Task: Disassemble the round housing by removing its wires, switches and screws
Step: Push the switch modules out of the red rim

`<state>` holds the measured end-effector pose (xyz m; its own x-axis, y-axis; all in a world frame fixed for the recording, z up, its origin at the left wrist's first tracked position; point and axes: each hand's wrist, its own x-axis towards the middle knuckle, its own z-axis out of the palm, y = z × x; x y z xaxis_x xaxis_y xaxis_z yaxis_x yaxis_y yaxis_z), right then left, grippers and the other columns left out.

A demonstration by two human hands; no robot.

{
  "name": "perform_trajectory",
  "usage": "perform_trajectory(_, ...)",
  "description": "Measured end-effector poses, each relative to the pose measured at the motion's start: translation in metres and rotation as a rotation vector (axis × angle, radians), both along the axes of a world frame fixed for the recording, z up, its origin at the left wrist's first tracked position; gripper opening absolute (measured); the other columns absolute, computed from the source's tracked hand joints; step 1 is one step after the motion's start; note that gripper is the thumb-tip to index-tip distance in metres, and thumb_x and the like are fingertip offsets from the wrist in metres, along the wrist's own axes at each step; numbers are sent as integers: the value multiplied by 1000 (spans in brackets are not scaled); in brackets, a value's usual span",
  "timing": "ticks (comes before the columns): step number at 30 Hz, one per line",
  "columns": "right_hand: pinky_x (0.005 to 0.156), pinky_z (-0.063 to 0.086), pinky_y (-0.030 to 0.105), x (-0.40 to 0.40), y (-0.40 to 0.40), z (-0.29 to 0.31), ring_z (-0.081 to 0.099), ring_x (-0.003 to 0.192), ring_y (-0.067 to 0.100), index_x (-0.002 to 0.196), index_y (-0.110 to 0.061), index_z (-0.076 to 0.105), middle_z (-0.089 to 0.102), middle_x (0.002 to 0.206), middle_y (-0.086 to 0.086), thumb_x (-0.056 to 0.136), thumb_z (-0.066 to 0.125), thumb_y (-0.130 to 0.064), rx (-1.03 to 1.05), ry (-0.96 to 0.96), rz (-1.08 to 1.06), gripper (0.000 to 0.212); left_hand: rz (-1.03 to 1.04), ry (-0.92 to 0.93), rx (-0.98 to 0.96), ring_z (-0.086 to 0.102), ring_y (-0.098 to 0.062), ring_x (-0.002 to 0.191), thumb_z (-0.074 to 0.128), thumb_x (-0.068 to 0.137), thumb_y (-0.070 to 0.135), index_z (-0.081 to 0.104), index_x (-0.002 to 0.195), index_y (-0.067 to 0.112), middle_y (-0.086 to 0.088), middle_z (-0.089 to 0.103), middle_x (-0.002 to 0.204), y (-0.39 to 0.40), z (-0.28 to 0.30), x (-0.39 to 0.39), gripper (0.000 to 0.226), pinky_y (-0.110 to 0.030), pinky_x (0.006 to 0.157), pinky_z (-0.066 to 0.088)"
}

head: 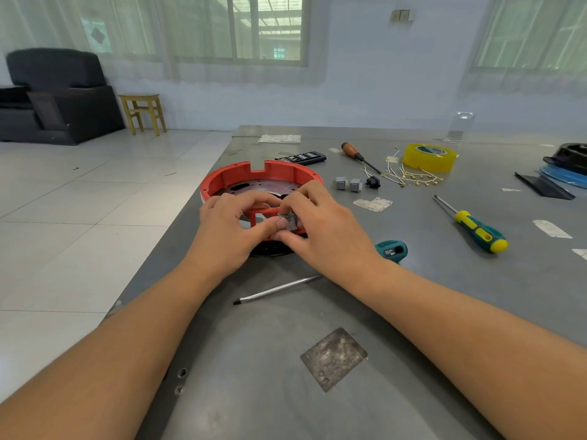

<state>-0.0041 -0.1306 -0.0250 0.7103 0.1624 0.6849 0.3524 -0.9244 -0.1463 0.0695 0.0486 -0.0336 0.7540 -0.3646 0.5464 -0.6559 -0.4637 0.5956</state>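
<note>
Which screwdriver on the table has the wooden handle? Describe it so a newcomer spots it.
Start at the yellow tape roll at the table's far side. Just left of it lies the wooden-handled screwdriver. Its brown handle sets it apart from the green-and-yellow screwdriver nearer the right edge.

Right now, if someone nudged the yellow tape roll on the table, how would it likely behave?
The yellow tape roll lies flat on its side on the grey table, so it would probably slide rather than roll. Its wide, low shape makes tipping unlikely. Pushed towards the person, it could drag the loose white wires lying against its near edge.
</note>
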Motion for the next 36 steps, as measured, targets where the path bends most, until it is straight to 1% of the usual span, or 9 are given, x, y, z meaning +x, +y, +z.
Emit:
perform_trajectory(3, 62, 46, 25, 0, 2, -2, 54, 77, 14, 105, -21, 60, 51, 108, -3, 90, 72, -33, 45, -5, -8, 22, -32, -30, 14, 53, -16, 118, 65, 99, 55, 71, 118, 49, 16, 71, 111, 2, 0, -1, 21, -34, 110, 28)
perform_trajectory(7, 63, 47, 21, -3, 2, -2, 51, 77, 8, 104, -22, 60, 51, 107, -6, 89, 73, -33, 81, -3, -16, 23, -41, 43, -13, 43, -10, 116, 38, 96, 36, 67, 117, 49, 23, 63, 104, 2, -1, -3, 39, -32, 107, 26)
perform_trajectory(13, 66, 48, 19, -13, 0, 4, 52, 74, 6, 99, -24, 60, 49, 101, -11, 84, 68, -28, 219, -2, -14, 17, -19, 13, -11, 37, 21, 109, 31, 94, 26, 64, 113, 49, 25, 60, 102, -2, -1, -4, 44, -27, 104, 21)
perform_trajectory(17, 71, 44, 10, -10, -25, 19, 57, 73, 5, 95, -25, 64, 56, 95, -8, 83, 74, -24, 374, -20, -105, 16, 15, -24, 34, 48, -7, 114, 35, 97, 34, 70, 115, 45, 15, 67, 105, -4, -5, 0, 41, -34, 114, 22)
perform_trajectory(19, 68, 40, 5, -3, -48, 26, 59, 73, 3, 96, -27, 66, 60, 92, -9, 84, 75, -27, 436, 84, -203, 16, 41, -53, 57, 48, -11, 112, 36, 99, 41, 70, 113, 47, 20, 66, 103, -6, -7, 0, 37, -35, 114, 22)
perform_trajectory(22, 66, 40, 9, 12, -82, 31, 62, 79, 4, 102, -23, 69, 66, 91, -10, 86, 77, -31, 461, 297, -346, 19, 83, -92, 75, 51, -16, 110, 35, 101, 47, 72, 108, 42, 18, 66, 98, -10, -10, 2, 38, -33, 108, 21)
perform_trajectory(27, 85, 54, 30, 39, -111, 33, 68, 90, 13, 116, -24, 68, 73, 107, -2, 92, 74, -33, 312, 583, -361, 26, 136, -133, 65, 53, -17, 102, 35, 102, 51, 73, 100, 35, 15, 64, 89, -15, -10, 4, 41, -33, 105, 23)
perform_trajectory(33, 85, 43, 24, 52, -122, 32, 62, 96, 7, 119, -32, 69, 67, 108, -13, 89, 75, -47, 76, 647, -302, 34, 235, -160, 115, 53, -18, 93, 41, 100, 59, 69, 83, 28, 14, 56, 75, -21, -8, 8, 45, -41, 109, 30)
perform_trajectory(36, 85, 45, 23, 59, -127, 34, 63, 98, 9, 122, -31, 68, 68, 113, -9, 87, 78, -41, -34, 714, -287, 38, 294, -186, 155, 52, -21, 88, 43, 97, 67, 63, 77, 24, 8, 58, 75, -25, -8, 10, 52, -41, 109, 33)
